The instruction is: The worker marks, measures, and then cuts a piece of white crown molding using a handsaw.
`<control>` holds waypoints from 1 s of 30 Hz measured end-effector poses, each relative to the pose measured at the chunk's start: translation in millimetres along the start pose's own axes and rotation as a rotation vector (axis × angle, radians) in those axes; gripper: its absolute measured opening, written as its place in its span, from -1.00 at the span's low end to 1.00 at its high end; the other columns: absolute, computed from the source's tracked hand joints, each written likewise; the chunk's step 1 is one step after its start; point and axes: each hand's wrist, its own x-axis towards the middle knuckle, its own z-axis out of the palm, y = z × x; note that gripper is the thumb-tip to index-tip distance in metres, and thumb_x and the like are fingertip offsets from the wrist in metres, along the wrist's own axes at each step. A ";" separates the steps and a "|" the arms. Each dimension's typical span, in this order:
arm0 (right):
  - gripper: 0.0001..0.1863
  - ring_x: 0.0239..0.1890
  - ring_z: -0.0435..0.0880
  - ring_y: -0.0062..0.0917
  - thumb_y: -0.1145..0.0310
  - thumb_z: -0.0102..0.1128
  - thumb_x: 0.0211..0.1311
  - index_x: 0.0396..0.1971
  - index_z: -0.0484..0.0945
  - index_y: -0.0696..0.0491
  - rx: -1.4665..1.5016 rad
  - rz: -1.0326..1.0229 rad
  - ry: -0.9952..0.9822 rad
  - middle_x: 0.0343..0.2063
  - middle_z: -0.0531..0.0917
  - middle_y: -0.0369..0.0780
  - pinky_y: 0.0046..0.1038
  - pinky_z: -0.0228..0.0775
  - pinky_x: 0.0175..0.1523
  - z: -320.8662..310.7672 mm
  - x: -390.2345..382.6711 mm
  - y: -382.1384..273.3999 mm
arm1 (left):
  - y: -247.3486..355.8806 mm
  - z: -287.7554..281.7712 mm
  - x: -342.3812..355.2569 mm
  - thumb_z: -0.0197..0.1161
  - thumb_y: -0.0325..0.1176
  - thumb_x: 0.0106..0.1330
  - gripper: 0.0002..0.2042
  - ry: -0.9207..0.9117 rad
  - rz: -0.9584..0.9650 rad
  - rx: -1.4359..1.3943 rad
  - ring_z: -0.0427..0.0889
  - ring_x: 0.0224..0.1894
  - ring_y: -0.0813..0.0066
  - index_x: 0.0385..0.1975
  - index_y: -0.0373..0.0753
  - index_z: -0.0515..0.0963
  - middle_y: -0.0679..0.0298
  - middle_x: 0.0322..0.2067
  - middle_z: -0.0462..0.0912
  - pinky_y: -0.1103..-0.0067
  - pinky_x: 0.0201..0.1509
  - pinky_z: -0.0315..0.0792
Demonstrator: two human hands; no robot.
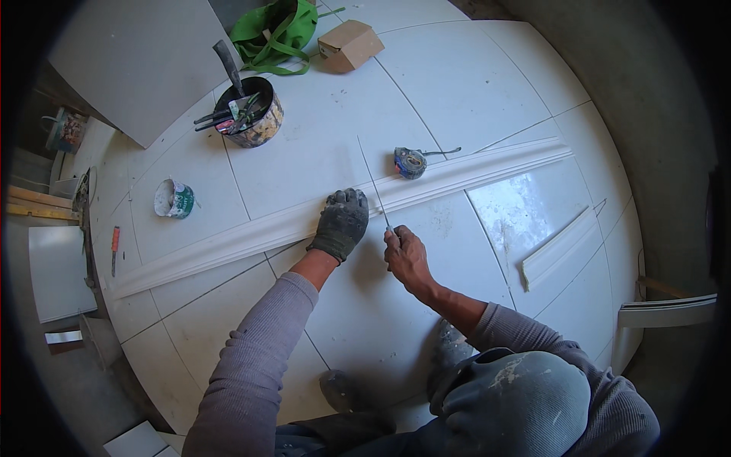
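Bright window-like glare on floor tile (pixel 509 207) — black rim, bowed edges.

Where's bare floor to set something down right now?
One bare patch of white tile floor lies between the black-rimmed stained bucket and the long white moulding; another lies right of the brown cardboard box, beyond the blue-black tape measure. It's crowded around the black-gloved left hand and bare right hand with its thin metal blade.
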 end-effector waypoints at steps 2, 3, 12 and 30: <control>-0.63 -0.65 0.49 -0.54 0.16 -0.03 0.51 -0.40 0.41 0.17 -0.096 -0.082 0.007 -0.67 0.50 -0.22 -0.38 0.41 -0.49 -1.7 1.6 5.3 | 0.1 1.1 0.3 0.12 -0.33 0.28 -0.78 0.024 0.003 -0.015 0.61 -0.15 0.25 -0.14 -0.24 0.54 0.14 -0.23 0.59 0.36 -0.09 0.55; -0.63 -0.65 0.49 -0.54 0.16 -0.03 0.51 -0.40 0.41 0.17 -0.094 -0.084 0.003 -0.67 0.50 -0.22 -0.38 0.41 -0.49 -0.4 -0.9 6.4 | -0.6 1.4 -0.2 0.11 -0.32 0.28 -0.81 0.047 0.006 -0.031 0.61 -0.18 0.24 -0.20 -0.25 0.55 0.11 -0.26 0.60 0.35 -0.11 0.53; -0.69 -0.43 0.55 0.17 0.25 0.03 0.46 -0.36 0.41 0.22 -0.124 0.023 -0.016 -0.56 0.57 0.13 0.00 0.35 -0.26 -10.2 -48.3 5.9 | -3.4 -3.4 -1.3 0.10 -0.33 0.30 -0.82 0.002 -0.008 -0.016 0.64 -0.19 0.22 -0.21 -0.24 0.57 0.12 -0.27 0.62 0.33 -0.11 0.55; -0.65 -0.68 0.50 -0.55 0.23 -0.08 0.51 -0.39 0.41 0.21 -0.011 0.003 0.015 -0.70 0.51 -0.20 -0.41 0.36 -0.54 -9.4 -73.1 24.3 | -8.0 -13.3 7.2 0.11 -0.33 0.31 -0.75 -0.079 0.028 -0.045 0.65 -0.15 0.27 -0.07 -0.22 0.55 0.19 -0.22 0.60 0.35 -0.21 0.64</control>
